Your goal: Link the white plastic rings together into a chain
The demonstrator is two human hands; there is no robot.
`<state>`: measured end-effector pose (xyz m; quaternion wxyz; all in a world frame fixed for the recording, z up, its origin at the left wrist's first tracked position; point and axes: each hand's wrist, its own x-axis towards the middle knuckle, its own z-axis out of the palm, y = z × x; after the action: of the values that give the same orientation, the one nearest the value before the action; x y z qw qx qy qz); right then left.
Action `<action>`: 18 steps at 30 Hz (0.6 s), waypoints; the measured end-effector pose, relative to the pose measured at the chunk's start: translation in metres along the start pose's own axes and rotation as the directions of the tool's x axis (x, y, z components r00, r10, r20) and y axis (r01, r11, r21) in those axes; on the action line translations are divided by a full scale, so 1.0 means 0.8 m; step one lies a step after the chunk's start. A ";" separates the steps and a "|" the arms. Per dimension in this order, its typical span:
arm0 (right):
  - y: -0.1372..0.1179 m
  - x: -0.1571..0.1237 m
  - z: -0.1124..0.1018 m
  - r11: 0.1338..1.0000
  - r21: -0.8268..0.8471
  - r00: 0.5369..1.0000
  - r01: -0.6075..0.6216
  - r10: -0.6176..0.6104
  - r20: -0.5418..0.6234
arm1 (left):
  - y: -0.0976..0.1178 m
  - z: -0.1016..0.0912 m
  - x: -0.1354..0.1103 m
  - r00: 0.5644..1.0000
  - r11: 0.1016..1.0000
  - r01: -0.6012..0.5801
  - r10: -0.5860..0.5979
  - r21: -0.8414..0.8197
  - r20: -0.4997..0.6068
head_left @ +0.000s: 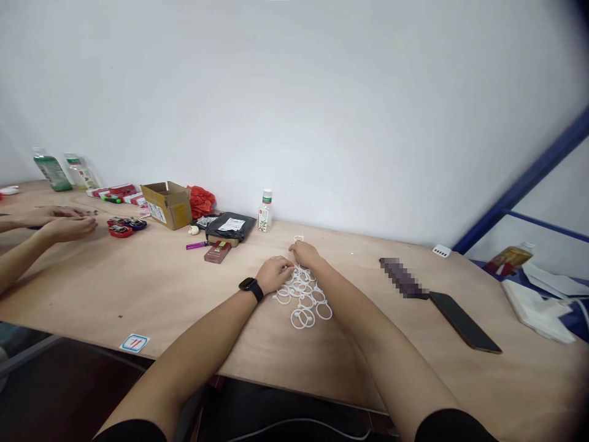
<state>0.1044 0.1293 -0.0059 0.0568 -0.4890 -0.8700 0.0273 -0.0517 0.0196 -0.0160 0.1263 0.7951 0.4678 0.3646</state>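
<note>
A loose pile of white plastic rings [302,287], several of them with a small knob or eyelet, lies on the wooden table [202,307]. At the pile's upper left, my left hand [275,273] has its fingers bent and closed at the tips around a ring's edge, the hold partly hidden. My right hand [304,253] is just beyond the pile with curled, closed fingers. One single white ring [299,238] shows right behind those fingers; where they grip it is hidden. A black watch [251,287] is on my left wrist.
To the left are a dark red box [218,252], purple lighter [197,245], black parcel [232,227], open carton [166,205] and bottle [265,212]. A co-worker's hands [69,224] are near red and blue items [122,227]. A dark phone [464,322] lies right.
</note>
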 end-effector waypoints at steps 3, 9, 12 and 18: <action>-0.002 -0.010 -0.004 1.000 0.013 0.999 0.001 -0.001 -0.051 | -0.003 0.001 0.001 0.997 0.999 0.042 -0.042 0.005 -0.059; -0.017 -0.038 -0.024 0.943 0.285 0.943 0.170 -0.072 -0.324 | -0.010 0.003 0.003 0.976 0.988 0.153 -0.153 -0.013 -0.154; -0.028 -0.052 -0.031 0.868 0.416 0.914 0.271 -0.097 -0.393 | -0.008 0.002 0.004 0.973 0.989 0.143 -0.149 -0.049 -0.177; -0.042 -0.071 -0.030 0.818 0.496 0.918 0.290 -0.092 -0.386 | 0.002 -0.008 0.004 0.971 0.990 0.102 -0.121 -0.098 -0.206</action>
<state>0.1078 0.0632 0.0177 0.3470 -0.3583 -0.8476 0.1812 -0.0541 0.0203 -0.0094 0.1305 0.7180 0.5063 0.4596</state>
